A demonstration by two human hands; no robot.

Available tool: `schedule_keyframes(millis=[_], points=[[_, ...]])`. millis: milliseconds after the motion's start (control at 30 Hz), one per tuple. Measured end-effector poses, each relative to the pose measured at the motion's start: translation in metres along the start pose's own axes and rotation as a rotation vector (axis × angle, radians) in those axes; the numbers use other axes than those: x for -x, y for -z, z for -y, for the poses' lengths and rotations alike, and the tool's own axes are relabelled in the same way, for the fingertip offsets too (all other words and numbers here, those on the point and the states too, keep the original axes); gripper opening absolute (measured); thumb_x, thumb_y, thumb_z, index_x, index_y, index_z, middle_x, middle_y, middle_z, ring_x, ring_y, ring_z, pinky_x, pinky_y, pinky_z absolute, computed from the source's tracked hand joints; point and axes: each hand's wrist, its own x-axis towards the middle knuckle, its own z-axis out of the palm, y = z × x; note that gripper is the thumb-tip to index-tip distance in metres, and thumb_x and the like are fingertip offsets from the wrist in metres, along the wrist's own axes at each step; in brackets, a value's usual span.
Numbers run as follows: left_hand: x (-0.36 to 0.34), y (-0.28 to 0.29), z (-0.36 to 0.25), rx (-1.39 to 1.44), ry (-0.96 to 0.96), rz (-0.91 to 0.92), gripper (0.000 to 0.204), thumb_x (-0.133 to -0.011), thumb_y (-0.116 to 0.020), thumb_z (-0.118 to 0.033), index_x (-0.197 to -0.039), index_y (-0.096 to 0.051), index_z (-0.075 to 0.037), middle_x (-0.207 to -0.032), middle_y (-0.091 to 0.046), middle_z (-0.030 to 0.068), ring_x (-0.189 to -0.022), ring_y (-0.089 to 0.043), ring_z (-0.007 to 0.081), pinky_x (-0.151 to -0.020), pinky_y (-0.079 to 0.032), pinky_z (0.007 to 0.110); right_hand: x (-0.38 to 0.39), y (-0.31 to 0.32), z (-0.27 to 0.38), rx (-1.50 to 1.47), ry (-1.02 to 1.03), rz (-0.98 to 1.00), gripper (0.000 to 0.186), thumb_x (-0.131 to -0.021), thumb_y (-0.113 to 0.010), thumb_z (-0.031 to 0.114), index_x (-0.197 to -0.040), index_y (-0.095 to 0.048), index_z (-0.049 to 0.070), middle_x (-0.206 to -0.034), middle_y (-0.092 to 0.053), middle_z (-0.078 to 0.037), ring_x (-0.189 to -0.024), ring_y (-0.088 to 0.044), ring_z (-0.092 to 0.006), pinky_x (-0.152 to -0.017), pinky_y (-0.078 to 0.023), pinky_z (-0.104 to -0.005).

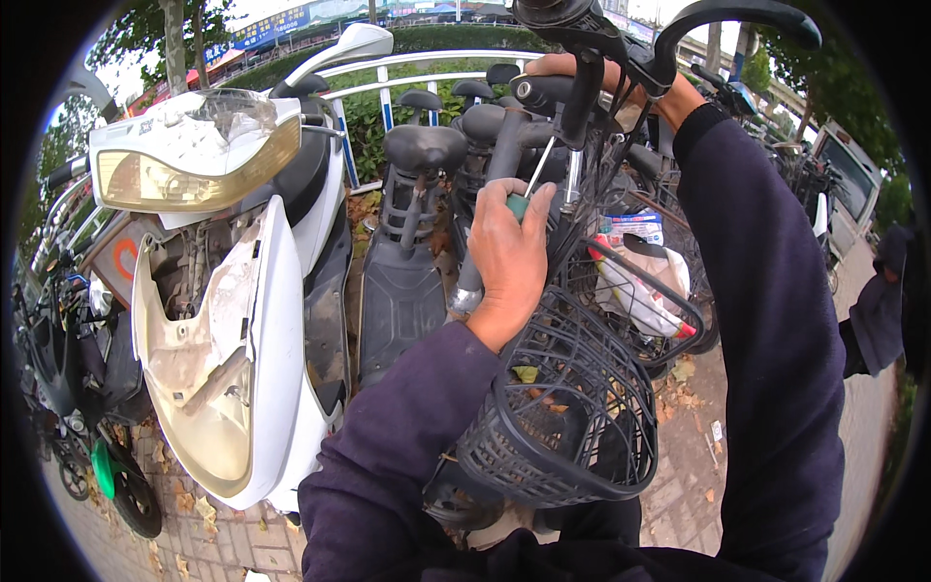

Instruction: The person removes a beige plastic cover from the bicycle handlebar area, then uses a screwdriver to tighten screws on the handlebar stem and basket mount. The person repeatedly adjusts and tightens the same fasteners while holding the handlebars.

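Observation:
My left hand point(509, 254) is closed round the green handle of a screwdriver point(543, 165). The metal shaft runs up toward the underside of a black handlebar assembly point(572, 97) on an electric bike; the exact contact at its tip is hard to make out. Behind that assembly, my right hand point(621, 80) has its fingers wrapped over the far side of a black housing with a lock-like round fitting point(526, 89). Part of the right hand is hidden by the bars and cables. A black brake lever point(742, 21) curves out above my right forearm.
Below my hands sits a black plastic basket point(558, 485) with dry leaves in it. A worn white scooter point(281, 359) stands close on the left. Farther right, a wire basket point(664, 291) holds a plastic bag. A white railing point(427, 60) and parked bikes lie beyond.

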Motion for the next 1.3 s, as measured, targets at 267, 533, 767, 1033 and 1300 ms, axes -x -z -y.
schedule_keyframes(millis=[267, 533, 767, 1033, 1300], points=[[0.001, 0.024, -0.008, 0.884, 0.674, 0.389, 0.046, -0.105, -0.063, -0.029, -0.14, -0.054, -0.001, -0.115, -0.068, 0.0119, -0.097, -0.068, 0.0193, -0.072, -0.051, 0.029, 0.003, -0.004, -0.003, -0.149, -0.075, -0.054, 0.045, -0.104, -0.062, 0.031, -0.146, -0.058, 0.015, -0.137, -0.064, -0.013, -0.125, -0.063, -0.025, -0.109, -0.049, -0.038], [-0.003, 0.014, 0.001, 1.163, 0.76, 0.302, 0.05, -0.1, -0.069, -0.042, -0.127, -0.055, -0.002, -0.106, -0.063, 0.0105, -0.08, -0.062, 0.0174, -0.049, -0.038, 0.021, -0.001, -0.008, -0.012, -0.157, 0.026, -0.094, 0.044, -0.104, -0.063, 0.034, -0.143, -0.061, 0.016, -0.133, -0.065, -0.013, -0.119, -0.066, -0.0261, -0.106, -0.051, -0.0379], [-0.01, 0.01, 0.003, 1.209, 1.01, 0.372, 0.061, -0.105, -0.047, -0.063, -0.114, -0.057, -0.003, -0.089, -0.062, 0.008, -0.058, -0.051, 0.0123, -0.043, -0.028, 0.022, 0.001, -0.004, -0.003, -0.134, -0.104, -0.075, 0.044, -0.104, -0.063, 0.035, -0.143, -0.061, 0.016, -0.132, -0.066, -0.014, -0.117, -0.067, -0.0266, -0.106, -0.051, -0.0377], [-0.008, 0.015, 0.008, 0.97, 0.842, 0.42, 0.059, -0.105, -0.05, -0.059, -0.116, -0.057, -0.002, -0.09, -0.061, 0.0092, -0.059, -0.048, 0.0108, -0.046, -0.027, 0.022, -0.006, 0.001, 0.034, -0.248, -0.287, -0.136, 0.031, -0.1, -0.07, 0.027, -0.126, -0.068, 0.009, -0.114, -0.07, -0.01, -0.101, -0.069, -0.0208, -0.09, -0.053, -0.0325], [-0.003, 0.02, 0.015, 1.272, 0.87, 0.578, 0.042, -0.1, -0.072, -0.035, -0.123, -0.057, -0.003, -0.108, -0.059, 0.0085, -0.074, -0.051, 0.0103, -0.051, -0.036, 0.019, -0.001, -0.001, 0.051, -0.851, -0.347, -0.288, 0.026, -0.094, -0.078, 0.016, -0.11, -0.07, -0.003, -0.102, -0.074, -0.007, -0.092, -0.072, -0.0138, -0.075, -0.059, -0.0241]])
